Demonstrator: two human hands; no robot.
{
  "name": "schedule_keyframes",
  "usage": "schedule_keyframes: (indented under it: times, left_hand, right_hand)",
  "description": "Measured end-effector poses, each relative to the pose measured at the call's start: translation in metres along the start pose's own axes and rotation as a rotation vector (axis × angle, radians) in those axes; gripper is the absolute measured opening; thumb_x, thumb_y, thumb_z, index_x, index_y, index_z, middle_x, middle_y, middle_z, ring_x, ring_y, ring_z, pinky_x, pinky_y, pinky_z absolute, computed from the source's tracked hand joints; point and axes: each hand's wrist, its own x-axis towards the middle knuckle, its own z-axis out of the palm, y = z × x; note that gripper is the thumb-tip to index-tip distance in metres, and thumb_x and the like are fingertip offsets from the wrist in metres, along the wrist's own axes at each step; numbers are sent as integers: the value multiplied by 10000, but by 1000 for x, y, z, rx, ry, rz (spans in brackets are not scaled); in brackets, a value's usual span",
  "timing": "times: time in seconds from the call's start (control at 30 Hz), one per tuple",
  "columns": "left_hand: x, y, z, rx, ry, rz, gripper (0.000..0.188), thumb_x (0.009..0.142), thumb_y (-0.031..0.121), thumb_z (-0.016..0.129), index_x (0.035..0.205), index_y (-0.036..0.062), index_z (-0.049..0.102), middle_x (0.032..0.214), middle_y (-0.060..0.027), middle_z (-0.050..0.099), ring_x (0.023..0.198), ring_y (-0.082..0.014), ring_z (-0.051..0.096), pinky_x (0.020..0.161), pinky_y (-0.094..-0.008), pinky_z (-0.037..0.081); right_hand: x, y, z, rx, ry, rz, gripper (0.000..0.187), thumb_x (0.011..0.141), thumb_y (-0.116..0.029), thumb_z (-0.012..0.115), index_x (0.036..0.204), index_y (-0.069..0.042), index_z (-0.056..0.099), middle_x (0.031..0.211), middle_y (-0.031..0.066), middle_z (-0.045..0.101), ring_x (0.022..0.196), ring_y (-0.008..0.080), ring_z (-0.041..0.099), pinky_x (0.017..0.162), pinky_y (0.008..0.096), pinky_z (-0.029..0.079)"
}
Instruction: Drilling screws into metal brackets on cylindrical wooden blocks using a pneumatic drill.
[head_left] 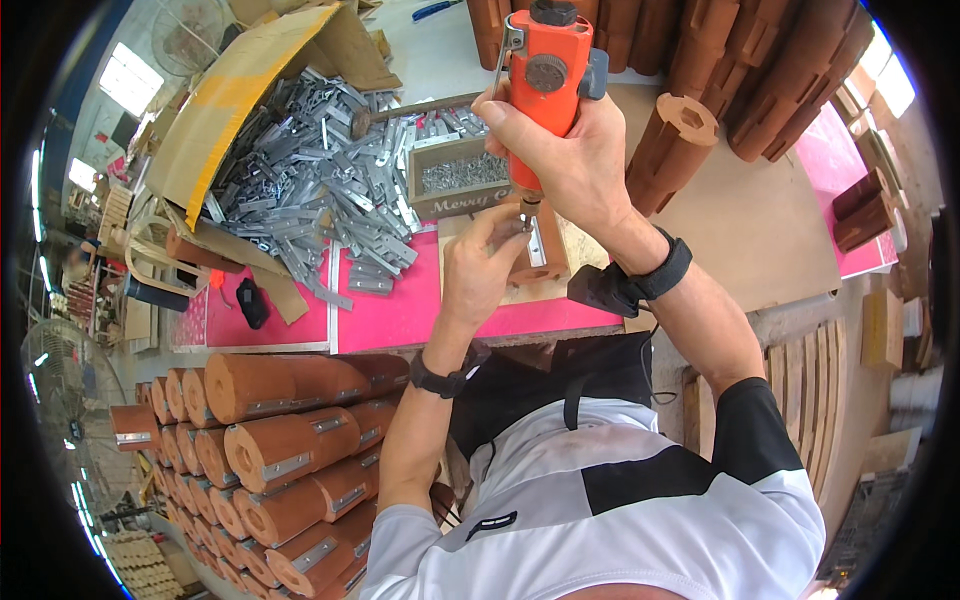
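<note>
My right hand (575, 150) is wrapped round an orange power screwdriver (550, 75), held upright with its bit down. Beneath the bit, my left hand (480, 262) pinches a small silvery screw (527, 221) between thumb and fingertips. Right below lies a reddish-brown grooved cylinder (553, 252), with a narrow metal plate (536, 246) along it. My hands partly cover this piece. Just behind it stands a wooden box (430, 203) filled with small silvery screws (465, 175).
A tipped cardboard box (220, 115) spills metal plates (330, 170) over the pink tabletop (390, 315). Brown cylinders (690, 135) stand at the back right. Many more, fitted with plates, form a stack (290, 385) at the lower left. A wooden pallet (810, 380) lies at the right.
</note>
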Motion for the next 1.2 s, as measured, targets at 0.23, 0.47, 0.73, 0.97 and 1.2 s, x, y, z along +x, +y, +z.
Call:
schedule_keyframes:
  times: [0.23, 0.47, 0.73, 0.97, 1.2]
  left_hand:
    - [3, 0, 1, 22, 19, 58, 301, 822, 12, 677, 1120, -8, 641, 942, -126, 717, 903, -178, 693, 773, -299, 530]
    - [11, -15, 1, 86, -10, 58, 313, 812, 11, 689, 1121, 2, 647, 962, -112, 714, 858, -168, 680, 763, -299, 526]
    - [16, -13, 4, 93, 40, 69, 315, 789, 4, 701, 1101, 13, 655, 959, -104, 712, 864, -174, 675, 770, -297, 518]
    - [30, -19, 3, 192, -3, 87, 308, 776, -5, 700, 1081, 1, 655, 965, -133, 695, 856, -222, 702, 757, -321, 530]
    - [33, -29, 4, 249, -4, 143, 267, 776, -3, 705, 1041, -3, 669, 955, -123, 661, 837, -235, 702, 732, -333, 530]
  right_hand:
    - [0, 9, 1, 26, -12, 2, 271, 826, -173, 726, 993, -6, 594, 837, 30, 630, 703, 92, 579, 632, 254, 500]
    - [1, 17, 1, 14, -11, 21, 367, 767, -207, 771, 1009, -16, 573, 800, 48, 614, 686, 128, 553, 659, 297, 493]
    - [3, 19, 3, -59, 22, -46, 412, 754, -216, 774, 1031, -10, 551, 795, 95, 642, 682, 182, 598, 669, 332, 504]
    - [6, 37, 3, -156, 22, -37, 427, 750, -224, 766, 1006, 22, 530, 780, 139, 648, 666, 235, 634, 651, 351, 513]
    - [2, 53, 5, -167, 57, -84, 438, 752, -231, 761, 1026, 14, 522, 772, 162, 651, 691, 303, 664, 654, 363, 519]
